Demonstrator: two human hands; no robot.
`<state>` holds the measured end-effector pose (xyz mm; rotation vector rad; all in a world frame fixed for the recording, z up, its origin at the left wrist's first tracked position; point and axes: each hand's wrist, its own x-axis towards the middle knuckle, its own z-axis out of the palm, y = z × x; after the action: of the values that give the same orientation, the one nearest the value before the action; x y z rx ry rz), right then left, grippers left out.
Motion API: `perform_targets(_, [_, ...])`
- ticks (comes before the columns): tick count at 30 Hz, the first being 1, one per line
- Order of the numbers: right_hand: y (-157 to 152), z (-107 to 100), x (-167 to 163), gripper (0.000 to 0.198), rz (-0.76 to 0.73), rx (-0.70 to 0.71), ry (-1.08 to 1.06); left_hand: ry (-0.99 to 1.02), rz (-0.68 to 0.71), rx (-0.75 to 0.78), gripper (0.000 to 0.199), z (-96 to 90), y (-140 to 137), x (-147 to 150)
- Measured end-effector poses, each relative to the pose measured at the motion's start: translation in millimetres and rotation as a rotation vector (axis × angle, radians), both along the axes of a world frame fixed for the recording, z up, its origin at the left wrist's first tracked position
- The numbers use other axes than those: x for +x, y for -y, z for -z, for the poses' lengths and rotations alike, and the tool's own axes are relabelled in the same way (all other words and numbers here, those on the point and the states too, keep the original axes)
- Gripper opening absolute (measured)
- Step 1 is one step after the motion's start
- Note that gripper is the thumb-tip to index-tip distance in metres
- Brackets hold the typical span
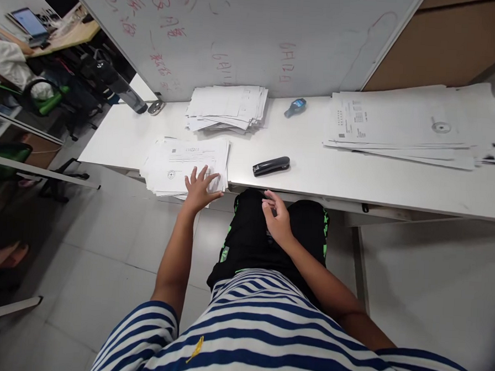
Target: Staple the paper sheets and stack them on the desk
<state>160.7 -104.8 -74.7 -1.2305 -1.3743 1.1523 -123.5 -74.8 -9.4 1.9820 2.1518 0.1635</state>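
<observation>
My left hand [199,189] is spread over the near edge of a pile of printed papers [186,160] at the desk's front left; fingertips rest on or just over the top sheet. My right hand [278,219] hangs above my lap, fingers loosely bent and apart, with nothing seen in it. Beyond it a black stapler [271,165] lies on the white desk [310,161], apart from both hands. Behind the left pile is another stack of papers [222,106], its sheets unevenly fanned.
A large paper stack [400,119] covers the desk's right side. A small blue device [295,106] lies near the whiteboard [255,36]. At the left end are a dark bottle [120,84] and a small rounded object [155,107]. Another person's arm [8,37] shows at far left.
</observation>
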Motion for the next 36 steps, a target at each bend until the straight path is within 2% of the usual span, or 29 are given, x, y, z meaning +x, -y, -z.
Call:
perform_targets(4, [6, 9, -13, 0.043, -0.035, 0.028, -0.065, -0.005, -0.015, 0.072, 0.037, 6.2, 8, -2])
perform_targets(9, [10, 14, -22, 0.041, -0.071, -0.005, -0.089, 0.042, 0.002, 0.197, 0.011, 16.0, 9, 2])
perform_targets(11, [11, 12, -25, 0.041, -0.084, -0.021, -0.100, 0.101, -0.004, 0.232, 0.006, 17.7, 10, 4])
perform_targets(16, [0, -4, -43, 0.042, -0.177, -0.145, -0.198, 0.372, -0.075, 0.321, 0.009, 12.8, 17, 11])
perform_targets(21, [-31, -29, -77, 0.046, -0.324, -0.426, -0.370, 0.688, -0.190, 0.449, 0.014, 1.8, 28, 27])
perform_targets(25, [-47, -42, -96, 0.039, -0.375, -0.632, -0.535, 1.000, -0.195, 0.426, 0.024, -1.5, 33, 37])
perform_targets(28, [-47, -47, -100, 0.035, -0.390, -0.661, -0.614, 1.226, -0.179, 0.403, 0.032, 1.1, 32, 37])
perform_targets(32, [-43, -48, -97, 0.033, -0.397, -0.647, -0.632, 1.448, -0.254, 0.417, 0.043, 5.1, 30, 31])
perform_targets(36, [-42, -43, -94, 0.033, -0.382, -0.646, -0.524, 1.532, -0.354, 0.488, 0.047, 4.3, 26, 24])
